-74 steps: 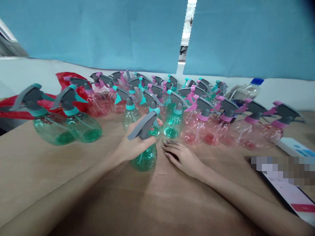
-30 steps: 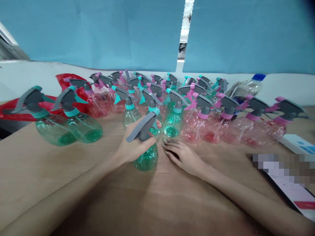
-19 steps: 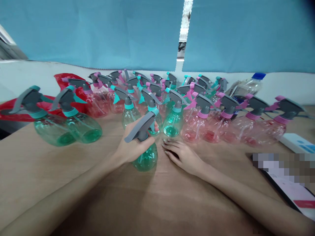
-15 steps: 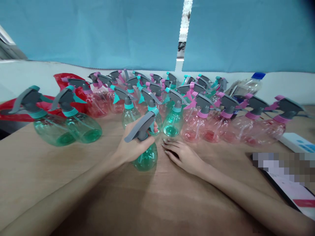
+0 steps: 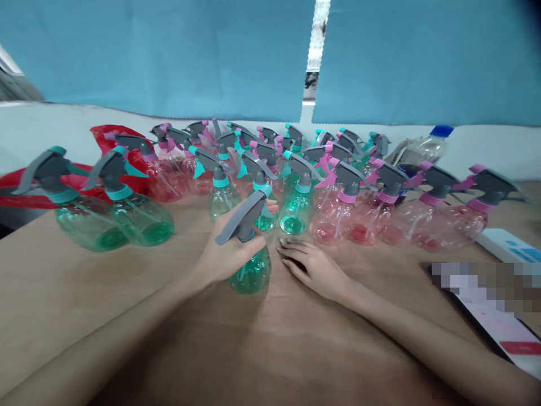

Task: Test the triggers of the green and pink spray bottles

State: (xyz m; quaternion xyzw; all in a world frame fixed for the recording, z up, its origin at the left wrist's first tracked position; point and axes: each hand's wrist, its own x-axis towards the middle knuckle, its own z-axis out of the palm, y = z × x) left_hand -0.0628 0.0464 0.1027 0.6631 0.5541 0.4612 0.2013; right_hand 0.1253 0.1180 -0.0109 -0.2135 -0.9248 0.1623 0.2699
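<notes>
My left hand (image 5: pixel 224 245) is around the neck of a green spray bottle (image 5: pixel 250 273), which stands upright on the table. Its thumb wraps the near side below the grey sprayer head (image 5: pixel 244 217), while the fingertips show beyond the turquoise trigger. Part of the bottle's upper body is hidden by the hand. To the right, my right hand (image 5: pixel 319 268) lies on the table with its fingers stretched out, holding nothing. Just behind it stand another green spray bottle (image 5: pixel 295 217) and a pink spray bottle (image 5: pixel 332 225).
Several green and pink spray bottles crowd the back of the wooden table (image 5: pixel 190 349). Two green ones (image 5: pixel 91 225) stand at left before a red plastic bag (image 5: pixel 114 135). A phone (image 5: pixel 486 316), a white box (image 5: pixel 507 243) and a blue-capped bottle (image 5: pixel 426 148) are at right.
The fingers of my left hand have straightened somewhat beside the trigger. The bottle has hardly moved, and my right hand rests in the same place.
</notes>
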